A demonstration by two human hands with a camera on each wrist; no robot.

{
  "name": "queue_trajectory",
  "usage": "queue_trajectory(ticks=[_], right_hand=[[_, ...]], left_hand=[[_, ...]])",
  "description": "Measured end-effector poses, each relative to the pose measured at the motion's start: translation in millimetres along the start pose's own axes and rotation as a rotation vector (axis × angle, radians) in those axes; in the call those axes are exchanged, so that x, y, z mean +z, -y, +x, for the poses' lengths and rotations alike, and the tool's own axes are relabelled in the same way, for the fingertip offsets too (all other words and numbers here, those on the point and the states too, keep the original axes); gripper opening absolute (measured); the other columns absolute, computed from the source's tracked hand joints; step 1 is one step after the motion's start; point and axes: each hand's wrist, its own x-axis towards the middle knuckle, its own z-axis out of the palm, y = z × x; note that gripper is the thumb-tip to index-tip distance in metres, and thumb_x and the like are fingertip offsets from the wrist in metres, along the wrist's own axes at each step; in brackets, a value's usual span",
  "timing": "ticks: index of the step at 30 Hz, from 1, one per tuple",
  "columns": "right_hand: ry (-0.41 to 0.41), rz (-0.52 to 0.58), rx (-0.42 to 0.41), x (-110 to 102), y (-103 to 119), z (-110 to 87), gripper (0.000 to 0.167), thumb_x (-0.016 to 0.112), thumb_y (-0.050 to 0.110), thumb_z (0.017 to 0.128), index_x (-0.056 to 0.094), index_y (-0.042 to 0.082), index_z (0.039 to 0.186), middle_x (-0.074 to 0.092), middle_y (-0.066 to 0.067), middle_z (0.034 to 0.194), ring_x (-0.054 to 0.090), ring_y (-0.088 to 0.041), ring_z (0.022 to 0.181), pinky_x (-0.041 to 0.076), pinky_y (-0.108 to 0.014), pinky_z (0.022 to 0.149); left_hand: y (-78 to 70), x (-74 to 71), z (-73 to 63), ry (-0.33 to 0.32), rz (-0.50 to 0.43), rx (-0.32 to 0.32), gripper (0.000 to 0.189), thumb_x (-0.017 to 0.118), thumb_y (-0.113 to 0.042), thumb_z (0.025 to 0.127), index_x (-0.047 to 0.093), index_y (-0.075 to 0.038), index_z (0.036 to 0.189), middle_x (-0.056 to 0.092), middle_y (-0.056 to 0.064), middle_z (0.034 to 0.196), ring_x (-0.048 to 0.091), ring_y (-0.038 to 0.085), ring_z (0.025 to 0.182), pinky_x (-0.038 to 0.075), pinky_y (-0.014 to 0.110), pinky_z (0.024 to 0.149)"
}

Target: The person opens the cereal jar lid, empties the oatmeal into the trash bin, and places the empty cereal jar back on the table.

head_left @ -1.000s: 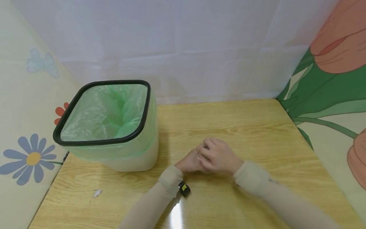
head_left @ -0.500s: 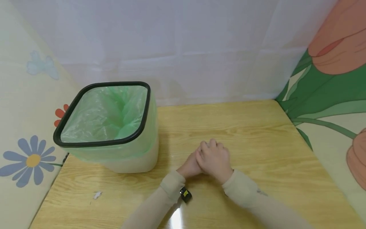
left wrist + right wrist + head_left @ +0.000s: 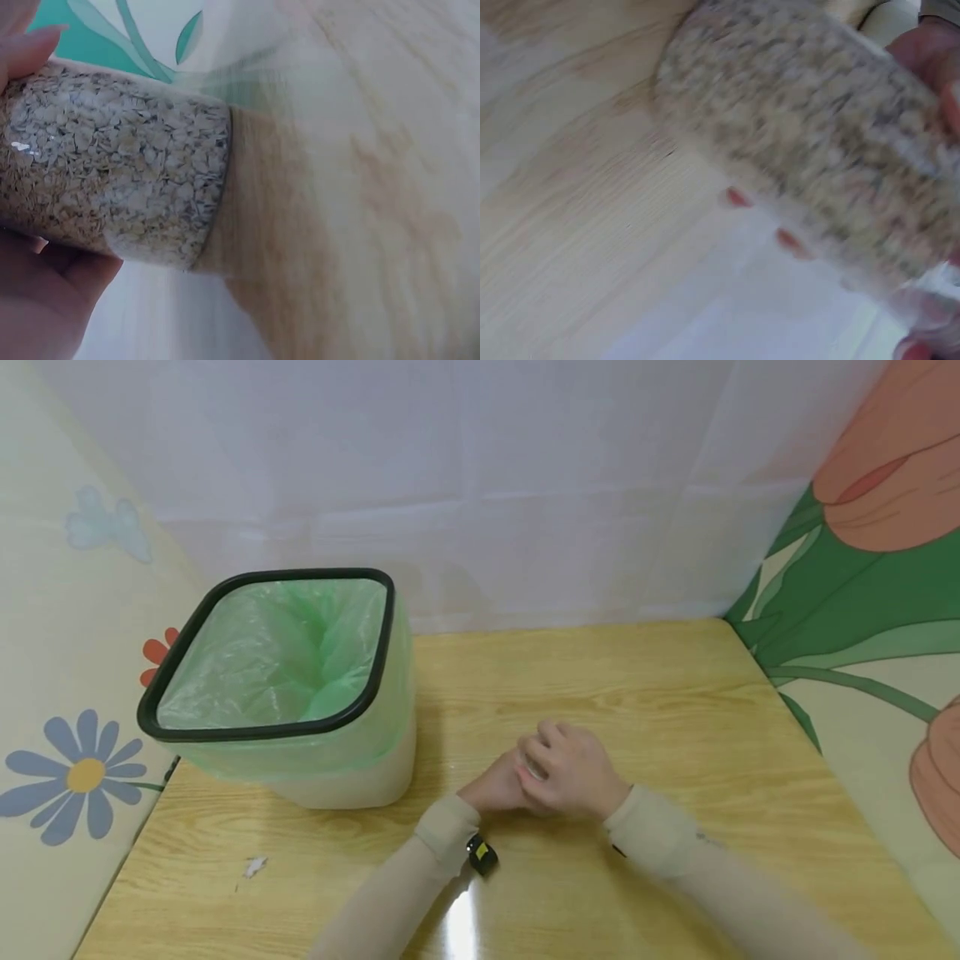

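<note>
A clear jar (image 3: 120,165) full of pale oat-like flakes lies level in the left wrist view, its flat base facing right. My left hand (image 3: 497,787) grips it round the side; thumb and fingers show at that view's left edge. Over the jar's other end, my right hand (image 3: 576,772) is curled, its fingers bent round the top. In the right wrist view the same jar (image 3: 802,142) is blurred, with fingertips (image 3: 922,351) at the right edge. From the head view both hands cover nearly all of the jar, and whether a lid is on cannot be seen.
A bin (image 3: 345,785) with a black rim and a green plastic liner stands on the left of the wooden table (image 3: 637,685). A small white scrap or chipped spot (image 3: 256,866) marks the tabletop at front left. A white cloth (image 3: 525,485) hangs behind.
My right hand turned over the jar's end, knuckles swinging forward half a second ago, and has turned back with the forearm moving out right. My left hand has barely shifted.
</note>
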Motion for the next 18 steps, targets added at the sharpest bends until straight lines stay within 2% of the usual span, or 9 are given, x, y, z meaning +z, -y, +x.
queue_trajectory(ticks=[5,8,10,12,15,17,18], right_hand=[[0.043,0.073,-0.133,-1.8,-11.1,2.1,0.036,0.048,0.038,0.088,0.068,0.008,0.087,0.05,-0.002,0.075,0.045,-0.014,0.059,0.043,-0.026,0.048],[0.064,0.115,-0.209,-2.9,-17.3,3.8,0.034,0.049,0.038,0.089,0.067,0.009,0.088,0.049,-0.002,0.076,0.044,-0.013,0.06,0.043,-0.026,0.05],[0.12,0.109,-0.186,-8.2,-15.3,4.4,0.031,0.053,0.036,0.088,0.067,0.01,0.092,0.05,-0.002,0.078,0.044,-0.014,0.062,0.044,-0.026,0.052],[0.198,0.062,-0.073,-16.6,-5.2,4.6,0.032,0.057,0.037,0.088,0.067,0.009,0.098,0.053,-0.005,0.08,0.047,-0.017,0.063,0.045,-0.029,0.052],[0.306,-0.078,0.191,-28.3,19.4,5.7,0.043,0.062,0.04,0.085,0.067,0.006,0.11,0.057,-0.013,0.084,0.049,-0.023,0.06,0.044,-0.032,0.046],[0.296,-0.166,0.335,-29.2,33.4,8.2,0.047,0.062,0.043,0.085,0.065,0.002,0.108,0.057,-0.018,0.081,0.048,-0.026,0.054,0.041,-0.034,0.04],[0.27,-0.197,0.384,-27.5,37.8,9.8,0.048,0.062,0.043,0.085,0.065,-0.001,0.103,0.055,-0.019,0.077,0.046,-0.026,0.051,0.039,-0.033,0.037]], left_hand=[[4.6,-2.1,2.3,0.06,-0.085,0.005,0.054,0.076,-0.006,0.078,0.051,0.004,0.125,0.061,0.011,0.115,0.056,0.01,0.098,0.046,0.017,0.089],[5.8,-2.8,2.7,0.071,-0.146,0.009,0.05,0.075,-0.007,0.078,0.053,0.002,0.122,0.062,0.01,0.112,0.055,0.006,0.095,0.049,0.019,0.085],[5.6,-0.9,1.4,0.057,-0.163,0.001,0.052,0.075,-0.005,0.078,0.052,0.003,0.124,0.062,0.011,0.114,0.056,0.008,0.098,0.048,0.019,0.088],[4.0,2.2,-0.9,0.03,-0.16,-0.022,0.055,0.075,-0.003,0.078,0.051,0.004,0.127,0.061,0.014,0.118,0.057,0.011,0.103,0.047,0.02,0.092],[-1.4,8.0,-6.2,-0.041,-0.165,-0.121,0.071,0.076,0.0,0.075,0.042,0.006,0.137,0.056,0.017,0.13,0.055,0.022,0.116,0.041,0.024,0.101],[-5.2,11.5,-8.3,-0.097,-0.129,-0.162,0.076,0.077,0.0,0.074,0.038,0.008,0.139,0.053,0.019,0.134,0.054,0.027,0.12,0.04,0.027,0.103],[-6.9,13.6,-8.6,-0.127,-0.098,-0.178,0.079,0.077,0.0,0.074,0.035,0.009,0.14,0.052,0.021,0.136,0.053,0.029,0.122,0.039,0.028,0.105]])
